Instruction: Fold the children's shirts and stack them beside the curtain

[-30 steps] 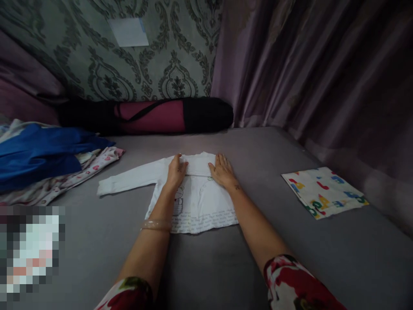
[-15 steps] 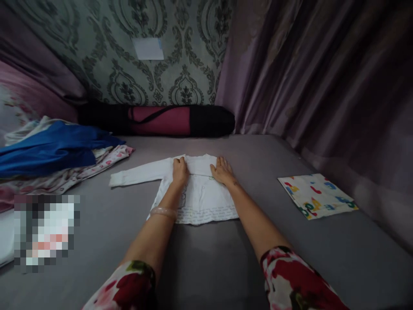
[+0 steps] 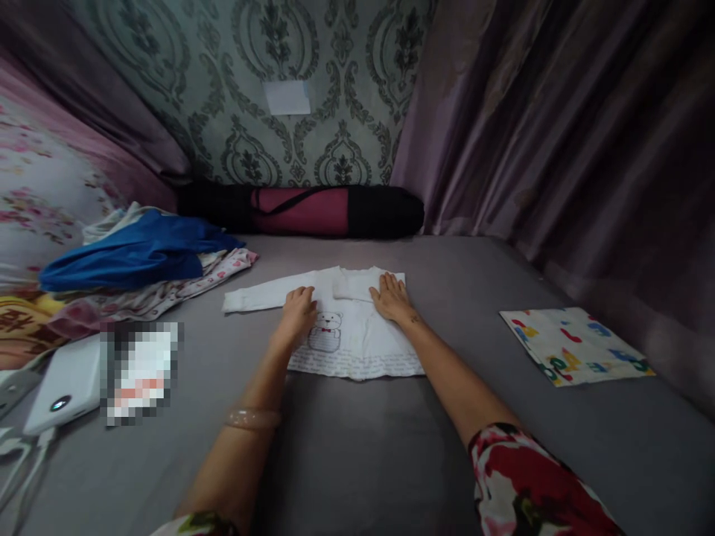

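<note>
Shirt (image 3: 369, 339) at mid-frame, one sleeve (image 3: 353, 286) folded across its chest.
My right hand (image 3: 392, 298) lies spread flat on it; my left hand (image 3: 300, 311) curls loosely by the other sleeve (image 3: 260, 293), grip unclear. Even pressure should keep the folded part smooth. Upper centre, a bag (image 3: 304, 212), contents hidden.
</note>
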{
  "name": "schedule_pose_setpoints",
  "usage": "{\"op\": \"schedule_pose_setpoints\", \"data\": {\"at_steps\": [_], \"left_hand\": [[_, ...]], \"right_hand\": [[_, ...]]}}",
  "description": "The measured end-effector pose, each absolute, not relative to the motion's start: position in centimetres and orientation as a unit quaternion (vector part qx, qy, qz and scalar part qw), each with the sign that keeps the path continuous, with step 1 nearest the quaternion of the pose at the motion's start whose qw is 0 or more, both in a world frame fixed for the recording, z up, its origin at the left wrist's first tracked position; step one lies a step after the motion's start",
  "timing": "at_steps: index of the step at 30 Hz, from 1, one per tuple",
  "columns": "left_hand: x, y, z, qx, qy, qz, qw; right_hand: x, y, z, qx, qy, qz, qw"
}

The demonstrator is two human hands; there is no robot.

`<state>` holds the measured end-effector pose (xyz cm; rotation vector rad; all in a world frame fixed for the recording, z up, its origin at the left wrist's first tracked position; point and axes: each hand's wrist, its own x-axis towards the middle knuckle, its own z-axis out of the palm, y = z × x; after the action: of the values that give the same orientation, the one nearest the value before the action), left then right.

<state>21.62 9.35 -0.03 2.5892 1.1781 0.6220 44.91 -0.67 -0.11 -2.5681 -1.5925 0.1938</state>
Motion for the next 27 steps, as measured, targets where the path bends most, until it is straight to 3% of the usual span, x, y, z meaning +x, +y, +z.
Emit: {"op": "schedule_pose_setpoints", "data": {"at_steps": [8,12,16,27], "left_hand": [[19.1,11.9,0.5,0.805,0.488,0.291,0.173],[16.9,13.1,1.1,0.746,0.564,0.314,0.164],[14.5,13.8,1.0,0.681,0.633,0.339,0.141],[12.7,14.3,0.1,0.52,0.757,0.379,0.114]], "right_hand": [[44.8,0.4,2.0,-0.856,-0.504,0.113,0.005],[41.5,1.3,3.0,-0.82,-0.567,0.062,0.042],[37.7,2.2,2.8,-0.771,-0.626,0.089,0.068],[36.7,3.5,0.6,-0.773,-0.631,0.047,0.052]]}}
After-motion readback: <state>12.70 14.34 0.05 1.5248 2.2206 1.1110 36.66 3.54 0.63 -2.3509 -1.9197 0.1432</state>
